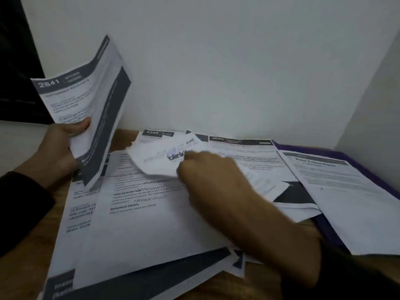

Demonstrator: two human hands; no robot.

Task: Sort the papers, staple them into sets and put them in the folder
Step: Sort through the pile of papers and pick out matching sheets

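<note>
A person sits at a wooden table (266, 284) set in a corner of white walls (216, 61). The left hand (58, 148) holds up a small bunch of papers (86, 105). Its thumb presses on the front page and the other fingers are curled round the back, so the grip is tight on the sheets. The top page has a dark band with the number 2641, and the bunch bends over at the top. Its bottom edge touches the pages lying on the table. The right hand (212, 180) reaches over the table and has hold of a small white slip of paper (164, 156) with dark letters on it. The fingers are curled at the slip's edge, but the picture is blurry there, so how they pinch it is hard to tell. Many loose papers (140, 224) lie spread over the table, some on top of others. At the back are a page marked 1345 (155, 134) and a page marked 2692 (244, 152). A purple folder (331, 230) lies on the right side of the table. One printed page (346, 191) rests on top of it. Both arms have dark sleeves (357, 276).
</note>
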